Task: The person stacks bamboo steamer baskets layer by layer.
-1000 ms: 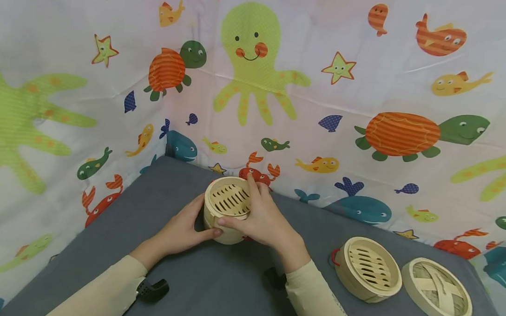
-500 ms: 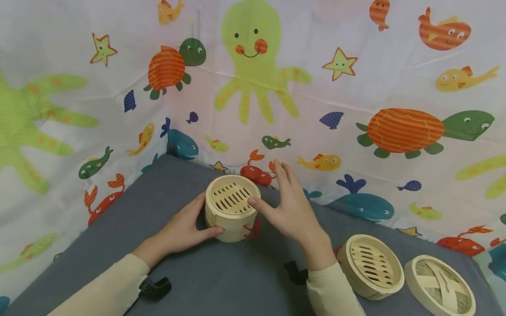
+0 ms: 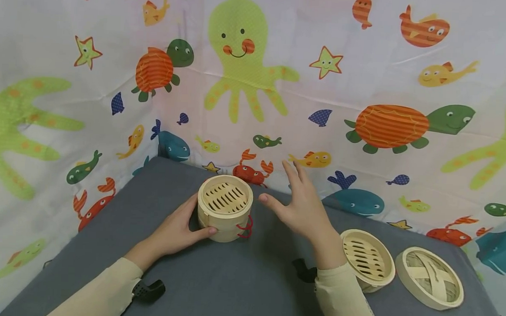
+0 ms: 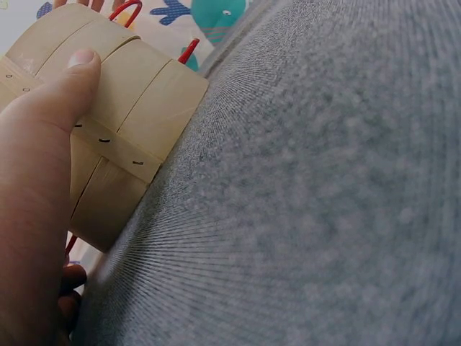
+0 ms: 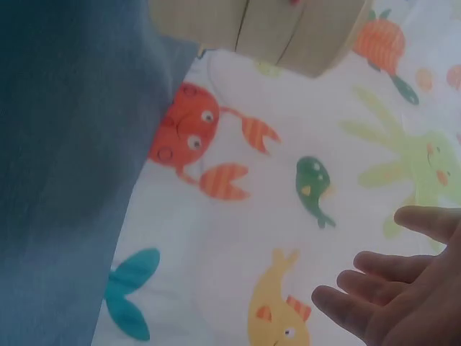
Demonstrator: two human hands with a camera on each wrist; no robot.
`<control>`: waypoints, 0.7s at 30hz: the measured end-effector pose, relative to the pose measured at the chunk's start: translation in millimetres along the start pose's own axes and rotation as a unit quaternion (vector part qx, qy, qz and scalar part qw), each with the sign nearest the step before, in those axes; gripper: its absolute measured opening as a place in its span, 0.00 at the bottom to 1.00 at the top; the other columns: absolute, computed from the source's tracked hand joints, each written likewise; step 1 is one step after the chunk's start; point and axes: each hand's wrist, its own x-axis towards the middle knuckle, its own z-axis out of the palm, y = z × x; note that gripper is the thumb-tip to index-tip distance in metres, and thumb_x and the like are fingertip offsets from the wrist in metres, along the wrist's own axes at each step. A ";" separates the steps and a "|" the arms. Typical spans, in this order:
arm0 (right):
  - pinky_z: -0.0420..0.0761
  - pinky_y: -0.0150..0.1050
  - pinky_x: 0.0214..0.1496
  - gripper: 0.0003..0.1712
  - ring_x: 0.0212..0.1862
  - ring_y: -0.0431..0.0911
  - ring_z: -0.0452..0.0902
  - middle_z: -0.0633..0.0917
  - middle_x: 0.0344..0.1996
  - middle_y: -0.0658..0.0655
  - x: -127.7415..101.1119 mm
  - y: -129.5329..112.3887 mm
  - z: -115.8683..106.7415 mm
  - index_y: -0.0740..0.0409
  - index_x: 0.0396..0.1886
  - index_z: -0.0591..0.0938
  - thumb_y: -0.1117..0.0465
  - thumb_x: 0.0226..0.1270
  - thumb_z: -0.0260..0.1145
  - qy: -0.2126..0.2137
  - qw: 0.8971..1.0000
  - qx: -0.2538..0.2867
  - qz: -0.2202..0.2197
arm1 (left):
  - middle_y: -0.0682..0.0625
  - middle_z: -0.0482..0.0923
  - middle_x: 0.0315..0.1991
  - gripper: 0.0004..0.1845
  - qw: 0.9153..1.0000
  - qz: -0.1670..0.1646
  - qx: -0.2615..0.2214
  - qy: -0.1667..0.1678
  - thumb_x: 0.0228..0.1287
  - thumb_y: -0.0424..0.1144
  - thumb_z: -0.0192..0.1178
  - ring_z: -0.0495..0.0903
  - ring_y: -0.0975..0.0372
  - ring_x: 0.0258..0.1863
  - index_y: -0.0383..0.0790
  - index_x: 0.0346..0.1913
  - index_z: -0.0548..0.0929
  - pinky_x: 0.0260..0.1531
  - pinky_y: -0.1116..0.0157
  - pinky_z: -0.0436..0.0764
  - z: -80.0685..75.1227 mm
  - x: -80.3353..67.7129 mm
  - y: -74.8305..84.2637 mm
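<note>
A stack of round bamboo steamer baskets stands upright on the grey table cloth, its slatted top facing up and red loops on its right side. My left hand holds the stack from the left, thumb across the front; its other fingers are mostly hidden behind. In the left wrist view the thumb lies on the stacked steamer's wall, where a stapled seam and the line between tiers show. My right hand hovers to the right of the stack, apart from it, fingers spread and holding nothing.
Another slatted steamer basket sits at the right, partly behind my right forearm. Beside it lies a round woven bamboo lid with crossed strips. A curtain printed with sea animals rises behind the table.
My right hand has let go of the steamer stack and moved off to the right, uncovering the red loops. The left hand keeps its hold. The head view has shifted slightly.
</note>
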 end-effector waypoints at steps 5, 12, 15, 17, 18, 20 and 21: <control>0.64 0.78 0.73 0.62 0.86 0.66 0.51 0.53 0.88 0.64 -5.7 8.0 -6.6 0.51 0.90 0.59 0.25 0.69 0.71 0.003 1.000 -0.010 0.010 | 0.46 0.53 0.88 0.64 1.000 -0.002 0.000 0.001 0.65 0.67 0.76 0.57 0.47 0.85 0.54 0.91 0.45 0.76 0.35 0.65 -1.3 0.1 3.2; 0.64 0.80 0.72 0.63 0.85 0.68 0.51 0.54 0.87 0.66 -12.5 15.0 -14.6 0.51 0.90 0.59 0.24 0.68 0.70 0.007 0.999 -0.029 0.035 | 0.46 0.54 0.88 0.64 1.000 0.003 0.006 0.003 0.65 0.67 0.75 0.59 0.47 0.84 0.55 0.91 0.45 0.75 0.35 0.67 0.0 1.1 3.7; 0.64 0.79 0.72 0.64 0.85 0.68 0.51 0.54 0.87 0.67 -15.8 19.8 -17.2 0.51 0.90 0.58 0.22 0.67 0.69 0.007 0.998 -0.044 0.043 | 0.45 0.55 0.87 0.65 1.000 0.001 0.009 0.008 0.64 0.67 0.76 0.60 0.46 0.84 0.55 0.91 0.45 0.73 0.35 0.68 0.5 0.2 3.1; 0.65 0.79 0.72 0.64 0.85 0.69 0.51 0.55 0.87 0.67 -18.7 23.8 -19.4 0.51 0.90 0.58 0.22 0.67 0.69 0.006 0.997 -0.053 0.048 | 0.46 0.55 0.87 0.65 1.000 -0.002 0.009 0.008 0.64 0.68 0.76 0.60 0.46 0.84 0.55 0.91 0.45 0.73 0.35 0.68 0.6 -0.3 3.3; 0.66 0.79 0.72 0.65 0.85 0.69 0.52 0.55 0.87 0.67 -20.4 25.8 -20.9 0.52 0.90 0.58 0.22 0.67 0.69 0.006 0.997 -0.058 0.050 | 0.46 0.55 0.87 0.65 1.000 -0.003 0.009 0.007 0.64 0.68 0.76 0.60 0.46 0.84 0.56 0.91 0.45 0.74 0.35 0.68 0.5 -0.4 3.5; 0.66 0.79 0.72 0.64 0.84 0.70 0.54 0.55 0.87 0.67 -24.1 30.2 -23.7 0.53 0.90 0.58 0.22 0.68 0.69 0.007 0.996 -0.065 0.054 | 0.46 0.54 0.88 0.65 1.000 -0.005 0.008 0.004 0.63 0.69 0.76 0.60 0.46 0.84 0.56 0.91 0.45 0.74 0.35 0.68 0.5 -0.4 4.1; 0.66 0.79 0.72 0.64 0.84 0.70 0.54 0.56 0.87 0.67 -26.0 32.5 -25.3 0.53 0.90 0.58 0.23 0.68 0.69 0.006 0.996 -0.067 0.056 | 0.46 0.54 0.88 0.66 1.000 -0.006 0.008 0.003 0.63 0.69 0.76 0.59 0.46 0.84 0.57 0.91 0.44 0.74 0.35 0.68 0.6 -0.5 4.3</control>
